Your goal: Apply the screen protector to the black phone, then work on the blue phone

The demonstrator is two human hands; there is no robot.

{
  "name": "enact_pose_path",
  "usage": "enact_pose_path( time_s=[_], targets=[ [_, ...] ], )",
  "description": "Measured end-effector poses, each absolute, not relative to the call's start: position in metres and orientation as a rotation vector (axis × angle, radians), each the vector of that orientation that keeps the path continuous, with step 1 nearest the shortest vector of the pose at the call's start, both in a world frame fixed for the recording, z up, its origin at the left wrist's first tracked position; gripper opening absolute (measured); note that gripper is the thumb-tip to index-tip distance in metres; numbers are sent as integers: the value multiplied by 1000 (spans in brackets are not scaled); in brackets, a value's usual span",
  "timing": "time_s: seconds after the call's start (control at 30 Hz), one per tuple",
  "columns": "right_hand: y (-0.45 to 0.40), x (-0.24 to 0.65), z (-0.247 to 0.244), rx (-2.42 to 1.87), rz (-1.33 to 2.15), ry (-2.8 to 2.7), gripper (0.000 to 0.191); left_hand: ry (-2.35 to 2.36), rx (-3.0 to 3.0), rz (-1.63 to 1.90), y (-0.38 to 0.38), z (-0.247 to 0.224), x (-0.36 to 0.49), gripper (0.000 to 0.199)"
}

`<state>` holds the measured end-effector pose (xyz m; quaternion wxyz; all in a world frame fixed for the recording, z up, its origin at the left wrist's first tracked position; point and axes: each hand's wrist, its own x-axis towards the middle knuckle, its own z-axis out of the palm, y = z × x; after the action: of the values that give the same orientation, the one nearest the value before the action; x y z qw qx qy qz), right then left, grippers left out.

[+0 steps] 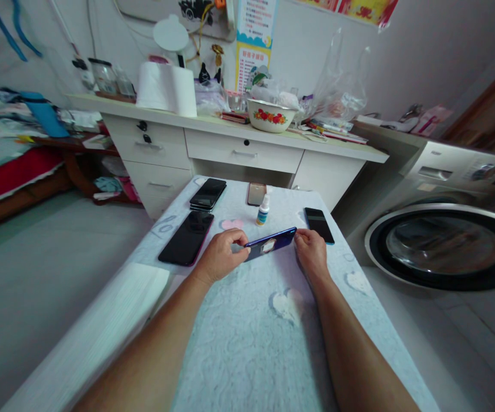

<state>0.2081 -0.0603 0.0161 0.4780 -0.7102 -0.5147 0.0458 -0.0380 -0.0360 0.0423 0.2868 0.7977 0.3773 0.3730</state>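
Note:
A blue smartphone (pixel 279 239) is held up at a tilt over the cloth-covered table (pixel 247 343), one end in each hand. My left hand (pixel 224 254) pinches its left end between thumb and fingers. At the other end, my right hand (pixel 311 252) has its fingertips closed on the corner. Just behind the phone stands a small white spray bottle (pixel 263 210) with a blue label. To the left of my left hand lies a large dark phone (pixel 186 238), screen up. A black phone with a blue edge (pixel 319 225) rests beyond my right hand.
Stacked black phones (pixel 208 193) lie at the table's far left, and a brownish phone or case (pixel 256 194) at the far edge. Behind is a white desk (pixel 242 150) bearing a floral bowl (pixel 270 116) and paper rolls (pixel 165 88). A washing machine (pixel 453 189) stands right.

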Motion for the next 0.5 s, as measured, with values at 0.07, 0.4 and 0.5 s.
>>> enact_pose_path(
  time_s=[0.07, 0.4, 0.5],
  targets=[
    [-60, 208, 17, -1729, 117, -1251, 29, 1018, 2132, 992, -37, 44, -38, 3],
    [-61, 209, 16, -1616, 155, -1182, 33, 1048, 2140, 970, -38, 46, -37, 2],
    [-62, 207, 17, -1660, 151, -1198, 33, 1051, 2136, 974, -38, 46, -37, 3]
  ],
)
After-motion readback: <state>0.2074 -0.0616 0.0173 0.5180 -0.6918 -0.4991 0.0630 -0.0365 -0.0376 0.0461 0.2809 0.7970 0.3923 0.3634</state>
